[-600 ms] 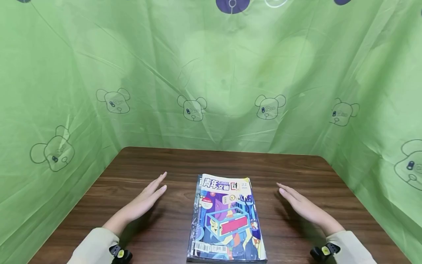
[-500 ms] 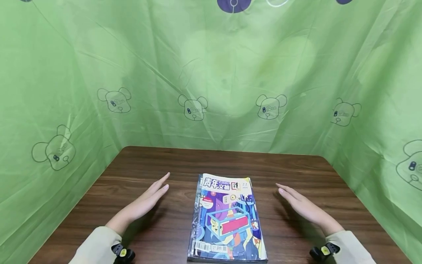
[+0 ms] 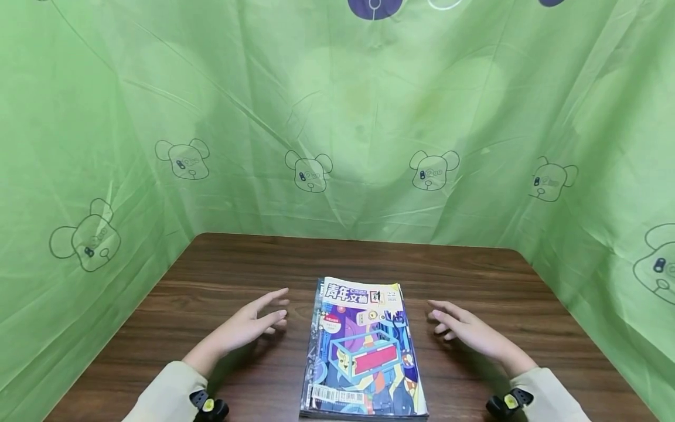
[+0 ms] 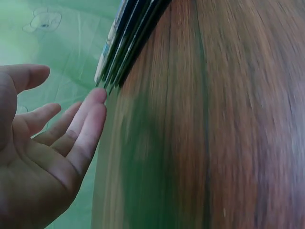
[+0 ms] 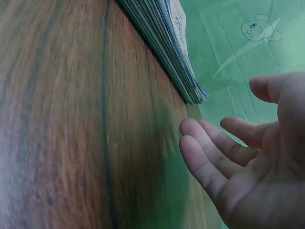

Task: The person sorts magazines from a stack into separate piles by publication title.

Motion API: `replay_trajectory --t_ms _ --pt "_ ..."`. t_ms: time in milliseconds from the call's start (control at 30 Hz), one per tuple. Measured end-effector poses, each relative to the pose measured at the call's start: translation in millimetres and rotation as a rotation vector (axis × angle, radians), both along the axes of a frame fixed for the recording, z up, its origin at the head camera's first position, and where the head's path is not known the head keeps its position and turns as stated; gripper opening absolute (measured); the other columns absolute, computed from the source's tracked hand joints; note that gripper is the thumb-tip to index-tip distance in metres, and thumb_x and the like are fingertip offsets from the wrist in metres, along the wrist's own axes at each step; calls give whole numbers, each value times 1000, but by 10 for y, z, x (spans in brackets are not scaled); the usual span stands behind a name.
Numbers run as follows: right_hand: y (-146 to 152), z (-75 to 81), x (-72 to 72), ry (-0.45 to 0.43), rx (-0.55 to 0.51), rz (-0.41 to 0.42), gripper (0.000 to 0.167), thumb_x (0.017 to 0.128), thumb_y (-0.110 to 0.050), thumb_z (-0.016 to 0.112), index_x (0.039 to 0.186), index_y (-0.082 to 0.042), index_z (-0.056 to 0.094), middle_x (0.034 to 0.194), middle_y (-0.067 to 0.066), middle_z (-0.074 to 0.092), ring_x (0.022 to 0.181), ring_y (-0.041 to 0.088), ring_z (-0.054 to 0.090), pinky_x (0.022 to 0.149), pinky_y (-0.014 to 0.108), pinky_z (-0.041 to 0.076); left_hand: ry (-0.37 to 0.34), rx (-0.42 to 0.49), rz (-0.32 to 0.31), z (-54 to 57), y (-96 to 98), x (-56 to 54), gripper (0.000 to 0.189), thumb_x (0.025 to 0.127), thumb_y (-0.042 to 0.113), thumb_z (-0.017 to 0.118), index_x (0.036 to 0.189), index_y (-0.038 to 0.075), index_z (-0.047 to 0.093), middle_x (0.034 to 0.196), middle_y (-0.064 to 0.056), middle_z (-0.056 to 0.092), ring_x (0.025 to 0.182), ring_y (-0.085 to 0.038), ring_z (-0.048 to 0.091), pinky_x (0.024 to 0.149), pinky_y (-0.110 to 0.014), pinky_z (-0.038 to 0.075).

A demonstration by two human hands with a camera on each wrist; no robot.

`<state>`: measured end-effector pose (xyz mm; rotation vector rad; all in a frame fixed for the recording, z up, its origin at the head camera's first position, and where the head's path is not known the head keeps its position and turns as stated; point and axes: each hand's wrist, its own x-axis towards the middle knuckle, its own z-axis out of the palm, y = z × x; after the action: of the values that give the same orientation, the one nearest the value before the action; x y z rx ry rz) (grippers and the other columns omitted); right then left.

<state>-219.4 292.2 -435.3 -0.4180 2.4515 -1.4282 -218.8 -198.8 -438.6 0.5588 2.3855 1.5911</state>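
Observation:
A stack of magazines (image 3: 364, 351) lies flat on the wooden table, its top one showing a colourful cover with a white title band. To its left my left hand (image 3: 245, 328) hovers above the wood, fingers loosely bent, holding nothing. On the other side my right hand (image 3: 471, 331) is held the same way, apart from the stack. Page edges of the stack (image 4: 126, 43) show beyond the left fingertips (image 4: 97, 95) in the left wrist view. The right wrist view shows the stack's many layers (image 5: 164, 47) past the right hand (image 5: 243, 157).
The dark wooden table (image 3: 237, 258) reaches back to a green curtain (image 3: 364, 117) with bear outlines, which encloses the back and both sides. A black strapped device (image 3: 210, 405) sits on the left wrist and another (image 3: 508, 403) on the right.
Both hands have moved inward toward the stack, the left one rightward and the right one leftward. Their fingers went from straight to slightly bent. The stack has stayed in place.

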Motion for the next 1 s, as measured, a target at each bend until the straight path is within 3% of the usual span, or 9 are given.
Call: replay_trajectory --t_ms 100,267,633,1000 --pt "-30 -8 4 -24 -24 17 59 108 -26 46 150 11 30 131 29 55 104 33 62 81 38 58 -19 71 -28 5 70 -20 61 105 23 55 154 -2 30 143 -34 45 107 -37 67 82 -37 59" --pt "-82 -5 22 -30 -28 41 59 107 -24 49 149 12 31 128 26 58 103 33 63 81 37 58 -61 128 -20 19 205 -36 58 104 19 55 152 -6 33 137 -35 51 100 -39 68 80 -41 60" --pt "-149 -54 -10 -59 -13 100 56 107 -24 49 148 11 33 111 17 64 84 26 64 66 36 59 -127 132 -43 -12 440 -19 57 103 22 58 151 -3 38 133 -28 58 90 -33 72 72 -43 61" --pt "-306 -51 33 -119 -8 122 62 106 -25 50 149 13 27 99 15 61 75 29 65 61 42 60 -251 155 -47 7 585 -6 72 102 28 60 155 -3 24 126 -21 63 87 -31 73 70 -41 62"
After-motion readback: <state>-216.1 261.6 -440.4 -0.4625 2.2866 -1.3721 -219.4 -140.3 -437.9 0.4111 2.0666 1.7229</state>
